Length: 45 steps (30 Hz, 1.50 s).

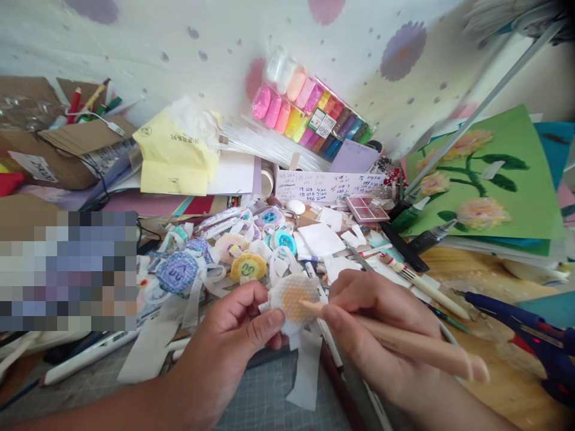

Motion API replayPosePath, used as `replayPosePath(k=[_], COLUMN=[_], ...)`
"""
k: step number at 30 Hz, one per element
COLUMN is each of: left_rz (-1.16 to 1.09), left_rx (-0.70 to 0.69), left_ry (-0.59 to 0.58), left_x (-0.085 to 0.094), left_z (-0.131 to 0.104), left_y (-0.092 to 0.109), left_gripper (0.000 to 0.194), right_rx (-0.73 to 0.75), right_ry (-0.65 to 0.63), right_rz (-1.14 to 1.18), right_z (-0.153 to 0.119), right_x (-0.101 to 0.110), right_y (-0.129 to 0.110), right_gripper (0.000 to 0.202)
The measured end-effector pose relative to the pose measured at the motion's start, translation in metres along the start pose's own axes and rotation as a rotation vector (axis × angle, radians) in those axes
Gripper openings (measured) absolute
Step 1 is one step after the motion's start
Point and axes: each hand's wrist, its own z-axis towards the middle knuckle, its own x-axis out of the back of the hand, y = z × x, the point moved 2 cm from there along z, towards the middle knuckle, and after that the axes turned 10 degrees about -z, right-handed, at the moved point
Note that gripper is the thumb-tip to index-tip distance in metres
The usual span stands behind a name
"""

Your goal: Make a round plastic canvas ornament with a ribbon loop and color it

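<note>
Between the thumb and fingers of my left hand (249, 329) is a round white dimpled paper disc (294, 293), its middle tinted orange. A strip of white paper (306, 371) hangs beneath the disc. My right hand (372, 317) grips a peach-coloured marker (417, 347), whose tip meets the orange patch or hovers just over it; I cannot tell which. Just beyond my left hand lie similar decorated discs, among them a yellow one (248, 267) and a purple one (176, 271), with white ribbons about them.
A blue glue gun (507, 317) lies at the right, near a green sheet with raised flowers (485, 179). Modelling clay packs (314, 114) stand at the back. Paper scraps and pens clutter the grey cutting mat (260, 395). Cardboard boxes (49, 137) sit at the left; a blurred patch hides part there.
</note>
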Motion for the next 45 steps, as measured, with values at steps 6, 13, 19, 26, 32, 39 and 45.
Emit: replayPosePath(k=[6,13,19,26,32,39,45], left_rz=[-0.004,-0.028,-0.012,-0.012,-0.002,-0.044,-0.149], left_rx=[-0.005,0.009,0.008,0.007,0.011,0.019,0.021], left_ry=[0.012,0.003,0.003,-0.007,-0.020,-0.019,-0.022], left_x=[0.000,0.001,0.000,-0.001,0.002,0.001,0.000], left_z=[0.000,-0.001,0.001,0.000,-0.001,0.000,-0.002], left_y=[0.000,-0.002,0.000,0.001,-0.001,-0.002,-0.001], left_gripper=[0.019,0.018,0.017,0.018,0.015,0.015,0.010], right_rx=[0.045,0.035,0.025,0.023,0.007,0.004,-0.238], right_ry=[0.004,0.001,-0.009,-0.014,-0.036,-0.048,0.385], right_rz=[-0.008,-0.021,-0.010,0.029,0.052,0.129,0.455], right_z=[0.002,0.002,0.002,0.000,0.002,-0.003,-0.001], right_x=[0.000,0.000,0.002,0.000,-0.003,0.000,0.002], right_y=[-0.001,-0.001,-0.001,0.001,0.002,0.004,0.027], right_gripper=[0.017,0.017,0.018,0.017,0.016,0.020,0.006])
